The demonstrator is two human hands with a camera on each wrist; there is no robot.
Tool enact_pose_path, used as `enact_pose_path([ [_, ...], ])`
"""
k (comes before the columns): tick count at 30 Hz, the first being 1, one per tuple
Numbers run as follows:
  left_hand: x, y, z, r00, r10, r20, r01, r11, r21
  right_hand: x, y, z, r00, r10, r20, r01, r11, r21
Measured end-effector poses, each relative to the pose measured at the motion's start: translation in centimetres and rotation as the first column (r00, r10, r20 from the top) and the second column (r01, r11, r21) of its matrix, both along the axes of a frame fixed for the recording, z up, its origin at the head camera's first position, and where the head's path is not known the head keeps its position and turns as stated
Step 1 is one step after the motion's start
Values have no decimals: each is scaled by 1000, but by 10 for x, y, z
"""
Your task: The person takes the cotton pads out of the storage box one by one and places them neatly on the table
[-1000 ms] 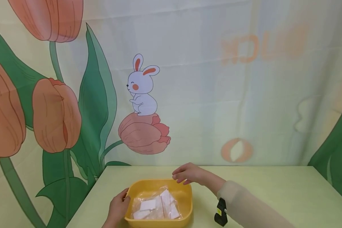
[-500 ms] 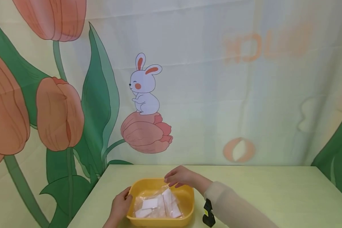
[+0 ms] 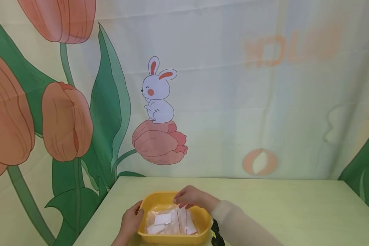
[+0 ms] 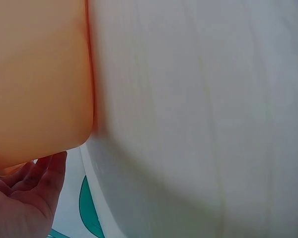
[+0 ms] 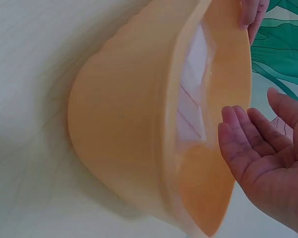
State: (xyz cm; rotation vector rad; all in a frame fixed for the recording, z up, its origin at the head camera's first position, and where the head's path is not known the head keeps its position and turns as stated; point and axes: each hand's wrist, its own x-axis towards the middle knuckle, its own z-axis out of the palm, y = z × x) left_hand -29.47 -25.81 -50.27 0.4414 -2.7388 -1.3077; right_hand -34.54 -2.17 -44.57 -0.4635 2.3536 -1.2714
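A yellow plastic basin [image 3: 174, 239] stands on the table, with its side filling the left of the left wrist view. My left hand [image 3: 131, 220] grips its left rim, thumb over the edge and fingers on the outer wall. Inside lie clear plastic bags [image 3: 173, 222] with red seal lines and flat white pieces [image 3: 163, 218], whose kind I cannot make out. Over the basin's back right part hovers my right hand [image 3: 193, 198], fingers loosely bent and nothing held. In the right wrist view its fingers [image 5: 238, 134] are beside the basin's opening, apart from the bags.
The pale green table [image 3: 279, 208] extends to the right of the basin. Behind it hangs a cloth backdrop [image 3: 218, 119] printed with tulips and a rabbit. A black wrist device [image 3: 217, 234] sits under the right sleeve.
My right hand has moved left and down, from beyond the basin's back right corner to over its inside. My left hand keeps its grip on the rim. The head view has shifted slightly.
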Motion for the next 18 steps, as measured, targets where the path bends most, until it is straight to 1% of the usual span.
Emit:
enact_pose_path([
  [7, 1, 0, 1, 1000, 3, 7, -3, 1000, 2, 0, -4, -5, 999, -31, 32, 30, 1000, 6],
  [13, 2, 0, 2, 1000, 4, -3, -4, 1000, -6, -1, -7, -10, 998, -41, 40, 41, 999, 18],
  [18, 0, -1, 0, 1000, 3, 3, -3, 1000, 6, -1, -8, -9, 998, -40, 53, 38, 999, 31],
])
